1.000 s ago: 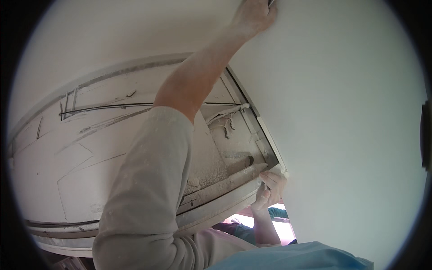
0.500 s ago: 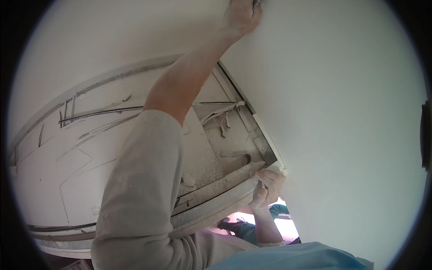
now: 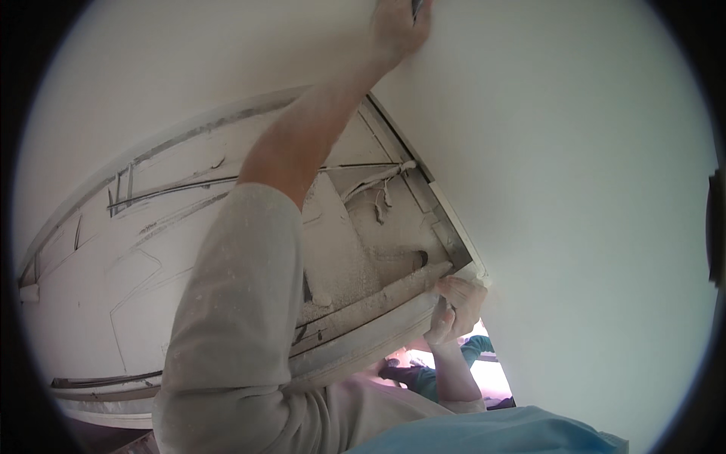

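1. The left hand (image 3: 401, 34) appeared to be working a small dark object (image 3: 417, 9) over the pale surface (image 3: 575, 189); this looked like the step in hand. Whether the object met the surface could not be told.
2. The dark object lay on the right side of the left hand, by the fingers, cut off by the upper edge of the view. The visible fingers were bent around it, so the hand seemed closed on it, though the fingertips were mostly hidden.
3. The left arm made a long reach: its elbow stood low and well out to the left of the hand, the grey sleeve (image 3: 234, 303) ended below the elbow-side of the bare forearm (image 3: 318, 136), and the forearm slanted up and right across the dusty recess (image 3: 204, 250).
4. The right hand (image 3: 460, 306), well below the left, rested at the end of the dusty ledge (image 3: 378, 333), its fingers bent and close together, its wrist beneath. Whether it pinched the ledge could not be told.
5. As a judgement, the next move called for a firm hold on the object, even pressure from the extended left arm, and the right hand kept as a brace.
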The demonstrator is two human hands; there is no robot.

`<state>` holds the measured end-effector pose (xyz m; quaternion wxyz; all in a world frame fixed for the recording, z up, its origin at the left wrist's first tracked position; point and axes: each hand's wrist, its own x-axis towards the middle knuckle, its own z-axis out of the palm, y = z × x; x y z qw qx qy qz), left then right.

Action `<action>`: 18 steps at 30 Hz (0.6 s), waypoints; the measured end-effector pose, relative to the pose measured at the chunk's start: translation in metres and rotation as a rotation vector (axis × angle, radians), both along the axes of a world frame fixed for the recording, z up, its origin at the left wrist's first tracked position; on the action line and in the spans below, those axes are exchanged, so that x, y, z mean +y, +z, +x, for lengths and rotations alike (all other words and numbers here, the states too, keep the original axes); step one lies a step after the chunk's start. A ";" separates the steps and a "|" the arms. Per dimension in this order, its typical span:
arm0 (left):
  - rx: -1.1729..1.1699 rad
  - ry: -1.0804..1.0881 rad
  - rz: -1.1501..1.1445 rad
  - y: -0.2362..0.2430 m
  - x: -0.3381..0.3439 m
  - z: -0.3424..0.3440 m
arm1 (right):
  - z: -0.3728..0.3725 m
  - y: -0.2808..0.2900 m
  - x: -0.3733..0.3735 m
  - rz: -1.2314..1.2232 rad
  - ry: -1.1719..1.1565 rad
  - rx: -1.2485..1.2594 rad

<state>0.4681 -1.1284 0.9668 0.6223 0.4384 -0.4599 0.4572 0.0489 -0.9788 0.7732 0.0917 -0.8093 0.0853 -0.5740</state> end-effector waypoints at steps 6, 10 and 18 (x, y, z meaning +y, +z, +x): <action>0.266 0.026 0.384 -0.129 0.024 0.016 | 0.003 0.003 -0.001 0.005 0.006 -0.010; 0.010 0.045 0.169 -0.018 0.006 -0.005 | 0.001 0.005 0.001 0.008 -0.021 0.028; 0.237 0.073 0.343 -0.121 0.013 0.020 | 0.002 0.000 -0.001 0.021 0.011 0.023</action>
